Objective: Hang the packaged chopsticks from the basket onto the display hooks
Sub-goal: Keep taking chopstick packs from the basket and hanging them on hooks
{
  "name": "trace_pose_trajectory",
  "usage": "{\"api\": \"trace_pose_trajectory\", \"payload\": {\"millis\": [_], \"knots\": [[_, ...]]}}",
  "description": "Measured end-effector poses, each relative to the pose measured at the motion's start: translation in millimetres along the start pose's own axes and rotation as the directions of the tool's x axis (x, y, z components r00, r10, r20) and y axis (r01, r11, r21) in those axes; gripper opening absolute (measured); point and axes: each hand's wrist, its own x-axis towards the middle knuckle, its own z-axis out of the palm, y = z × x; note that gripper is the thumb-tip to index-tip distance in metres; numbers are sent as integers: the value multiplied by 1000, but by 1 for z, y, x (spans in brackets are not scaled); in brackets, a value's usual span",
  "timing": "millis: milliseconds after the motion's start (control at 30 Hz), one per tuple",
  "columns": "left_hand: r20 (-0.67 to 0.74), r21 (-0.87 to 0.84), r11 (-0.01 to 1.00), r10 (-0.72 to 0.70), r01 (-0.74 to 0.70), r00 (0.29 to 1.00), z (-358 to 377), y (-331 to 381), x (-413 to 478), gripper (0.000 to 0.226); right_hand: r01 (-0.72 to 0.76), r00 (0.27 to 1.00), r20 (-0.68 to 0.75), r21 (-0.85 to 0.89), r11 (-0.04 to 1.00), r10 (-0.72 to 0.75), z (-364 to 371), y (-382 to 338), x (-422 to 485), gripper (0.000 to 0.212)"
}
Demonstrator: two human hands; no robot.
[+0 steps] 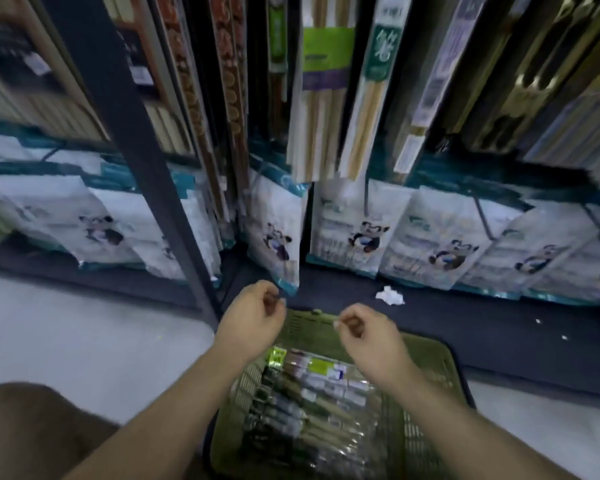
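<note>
Hanging across the whole upper frame: long chopstick packs [321, 98], crowding side by side on the display, motion-blurred. Hanging in a row beneath them: white panda-printed bags [357, 230], lower edges reaching down toward the dark base shelf [499, 327]. Spreading pale at left and lower right: floor [84, 341]. Running slantwise through the left half: dark upright post [129, 116]. Showing in the lower left corner: a knee [25, 431], brown, blurred. Sitting on the floor just in front of the base shelf, bottom centre: green slatted basket [444, 362]. Lying inside it, stacked lengthwise and roughly parallel: packaged chopsticks [309, 403] in clear wrap, green-yellow label cards at the far end. Hovering over the basket's far rim: left hand [252, 318], fingers curling into the palm, clenched, nothing visible in it. Hovering beside it, over the far end of the packs: right hand [368, 337], thumb closing toward forefinger, pale speck at the tips; cannot tell whether pinching anything. Lying on the base shelf, right of both hands: crumpled white paper [389, 295].
</note>
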Motion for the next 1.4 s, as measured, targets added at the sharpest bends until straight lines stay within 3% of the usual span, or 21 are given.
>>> {"api": "trace_pose_trajectory", "payload": {"millis": [67,167,300,500,633,833,1000,1133,1400], "knots": [[19,36,995,-98,97,995,13,-34,-9,24,-76,993,86,-89,993,84,33,34,-1,9],[-70,66,966,-246,250,967,26,-75,-23,35,-137,964,193,-231,963,183,77,75,-1,22],[-40,-23,916,-401,401,915,35,-106,-31,40,-161,943,240,-270,949,229,124,116,1,26],[85,-86,904,-412,419,907,52,-118,-53,22,-140,917,315,-321,937,245,161,159,8,28],[86,-186,856,-475,482,876,56,-121,-54,23,-123,911,328,-366,922,251,171,174,16,30],[85,-196,849,-485,491,871,57,-122,-49,25,-109,884,366,-440,891,289,180,183,29,31],[69,-179,863,-468,473,881,60,-127,-47,26,-25,967,208,-499,866,148,177,178,47,37],[57,-157,874,-457,460,887,62,-132,-45,25,7,942,269,-612,791,199,182,176,61,47],[57,-178,875,-447,450,893,66,-138,-44,25,56,915,342,-634,771,215,184,184,69,38]]}}
